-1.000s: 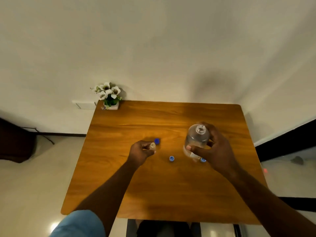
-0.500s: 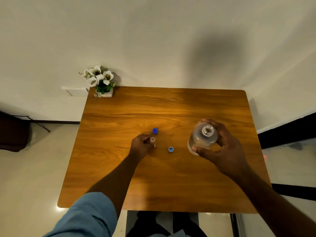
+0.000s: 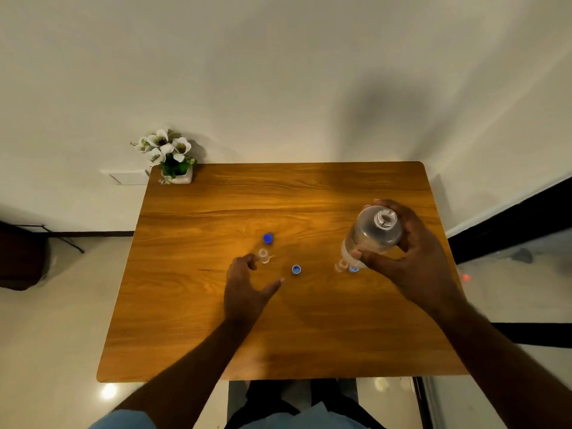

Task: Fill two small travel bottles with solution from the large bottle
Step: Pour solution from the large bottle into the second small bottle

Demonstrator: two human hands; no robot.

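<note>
At the far left corner of the counter (image 3: pixel 192 305) stands a small pot of white flowers (image 3: pixel 169 156), well apart from our work. Moving right, our left hand (image 3: pixel 247 286) lies released, fingers spread and holding nothing; the first small bottle (image 3: pixel 263 256) stands upright and uncapped just beyond its fingertips, with a blue cap (image 3: pixel 268 238) just behind that bottle. A second blue cap (image 3: pixel 296 269) lies between our two hands. Further right the second small bottle (image 3: pixel 340 265) stands beside a third blue cap (image 3: pixel 353 269), both partly hidden under the large bottle (image 3: pixel 374 233). Our right hand (image 3: pixel 411 258) is wrapped around that large bottle, which is open at the neck and roughly upright, mouth toward us. The large bottle's mouth sits almost directly over the second small bottle, so we judge the right hand far nearer to it, while the left hand is nearer to the first.
</note>
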